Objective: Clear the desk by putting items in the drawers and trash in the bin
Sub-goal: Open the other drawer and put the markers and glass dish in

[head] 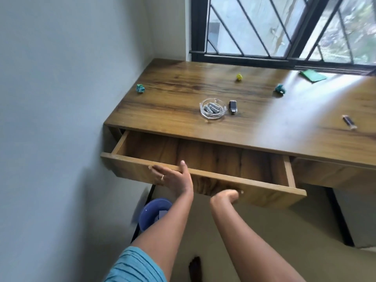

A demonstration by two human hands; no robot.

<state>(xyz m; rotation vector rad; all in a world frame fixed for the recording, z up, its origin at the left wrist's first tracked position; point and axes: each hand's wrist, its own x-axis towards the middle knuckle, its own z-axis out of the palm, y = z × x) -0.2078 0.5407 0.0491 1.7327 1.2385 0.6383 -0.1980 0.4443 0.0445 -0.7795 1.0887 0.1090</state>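
Head view looks down on the wooden desk (173, 110), where the left drawer (203, 153) stands drawn well out from under the desk's front edge. The left hand (171, 177) pinches the drawer front near its left end, thumb hooked over the top edge and fingers laid flat on the outer face. The right hand (225, 197) is curled under the front's lower edge, its fingertips hidden.

On the desk, a glass ashtray of batteries (212, 110) sits near the front edge with a USB stick (233, 107) just beside it. Three crumpled paper balls (140, 88) lie scattered towards the back edge. A blue bin (150, 208) stands on the floor below the left corner.

The opening looks wide enough for loading. Any further pull should be level and equal on both hands, so the box does not skew or leave its runners. One hand can then let go for the ashtray.
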